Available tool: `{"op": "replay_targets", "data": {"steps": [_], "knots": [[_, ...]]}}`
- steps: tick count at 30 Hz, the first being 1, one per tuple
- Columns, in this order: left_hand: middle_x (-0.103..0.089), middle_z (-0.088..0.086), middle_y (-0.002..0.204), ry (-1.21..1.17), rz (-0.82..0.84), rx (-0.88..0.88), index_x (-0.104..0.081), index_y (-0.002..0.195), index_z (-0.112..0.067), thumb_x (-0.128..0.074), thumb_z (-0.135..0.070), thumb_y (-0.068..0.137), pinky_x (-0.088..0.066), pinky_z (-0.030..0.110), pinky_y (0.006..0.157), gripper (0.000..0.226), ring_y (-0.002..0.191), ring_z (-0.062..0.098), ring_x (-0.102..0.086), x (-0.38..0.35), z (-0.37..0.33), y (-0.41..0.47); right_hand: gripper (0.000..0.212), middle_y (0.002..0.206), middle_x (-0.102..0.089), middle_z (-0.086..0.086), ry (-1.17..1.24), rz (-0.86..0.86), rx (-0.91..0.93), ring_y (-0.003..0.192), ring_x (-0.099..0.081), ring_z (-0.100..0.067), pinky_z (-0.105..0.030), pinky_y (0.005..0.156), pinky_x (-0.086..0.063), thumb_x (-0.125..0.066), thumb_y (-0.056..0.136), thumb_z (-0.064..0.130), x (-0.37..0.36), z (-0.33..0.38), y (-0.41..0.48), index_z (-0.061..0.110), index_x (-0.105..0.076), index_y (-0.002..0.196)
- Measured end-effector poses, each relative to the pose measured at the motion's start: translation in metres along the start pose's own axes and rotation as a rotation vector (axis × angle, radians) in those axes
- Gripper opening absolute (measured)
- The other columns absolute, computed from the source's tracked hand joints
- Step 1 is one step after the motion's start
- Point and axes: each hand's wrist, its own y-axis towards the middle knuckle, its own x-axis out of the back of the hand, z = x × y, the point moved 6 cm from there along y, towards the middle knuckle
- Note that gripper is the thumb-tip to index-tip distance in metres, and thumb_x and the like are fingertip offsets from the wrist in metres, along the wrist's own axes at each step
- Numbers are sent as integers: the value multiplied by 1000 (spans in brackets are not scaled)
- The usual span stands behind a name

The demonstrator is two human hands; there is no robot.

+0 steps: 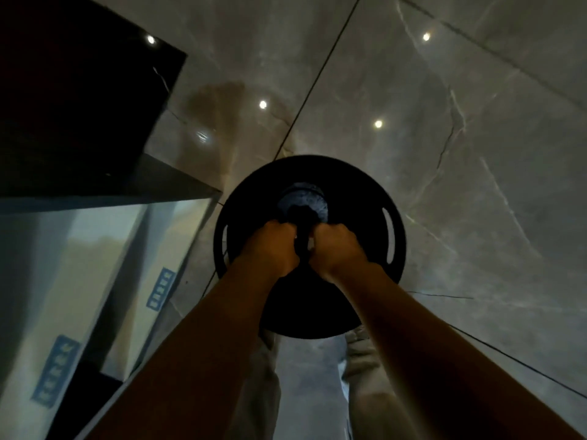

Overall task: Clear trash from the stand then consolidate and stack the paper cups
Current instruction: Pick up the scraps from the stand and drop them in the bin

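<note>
I look straight down on a round black bin top (359, 192) with a slot on its left and right side and a greyish round opening (301, 198) in the middle. My left hand (273, 249) and my right hand (336, 249) are both fisted, side by side, around a dark object (301, 227) that rises from that opening. Whether it is a bag I cannot tell in the dim light. A small pale bit shows between the fists. No paper cups are in view.
A black counter (73, 100) and a cabinet holding cardboard boxes (63, 281) with blue marks stand close on the left. Glossy grey marble floor (460, 138) lies ahead and to the right. My legs in pale trousers (266, 392) show below the bin.
</note>
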Motion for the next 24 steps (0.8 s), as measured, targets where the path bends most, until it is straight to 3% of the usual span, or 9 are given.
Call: {"op": "replay_targets", "data": {"steps": [4, 8, 12, 17, 24], "knots": [[-55, 20, 134, -27, 128, 35, -56, 129, -13, -52, -22, 92, -47, 46, 101, 38, 119, 38, -55, -13, 5, 25, 34, 129, -56, -24, -2, 8, -60, 119, -54, -43, -44, 96, -46, -52, 95, 13, -7, -4, 22, 4, -54, 127], [-66, 17, 110, -11, 25, -10, -63, 107, -13, -58, -16, 82, -54, 43, 84, 26, 99, 37, -63, 4, -1, 12, 33, 125, -59, -23, 11, -44, -75, 114, -57, -42, -43, 94, -48, -52, 93, 15, -2, -9, 5, 8, -57, 125], [-65, 17, 116, -141, 67, -14, -64, 115, -15, -55, -18, 87, -52, 46, 93, 30, 104, 40, -62, 23, -8, -19, 27, 115, -64, -21, 21, -44, -51, 107, -61, -41, -42, 86, -50, -54, 90, 14, 11, -7, -31, 7, -60, 115], [-67, 18, 107, -235, 33, -35, -66, 109, -10, -57, -18, 88, -53, 43, 88, 24, 101, 37, -61, 70, -29, -84, 25, 105, -65, -19, 83, -8, -17, 99, -63, -38, -31, 71, -43, -52, 91, 16, 48, 8, -94, 8, -61, 112], [-67, 16, 108, -333, -38, 55, -64, 111, -10, -56, -22, 88, -53, 41, 89, 26, 100, 33, -62, 120, -54, -212, 25, 98, -68, -15, 72, -30, 56, 92, -65, -32, -28, 67, -42, -52, 89, 24, 111, 33, -215, 10, -62, 107]]}}
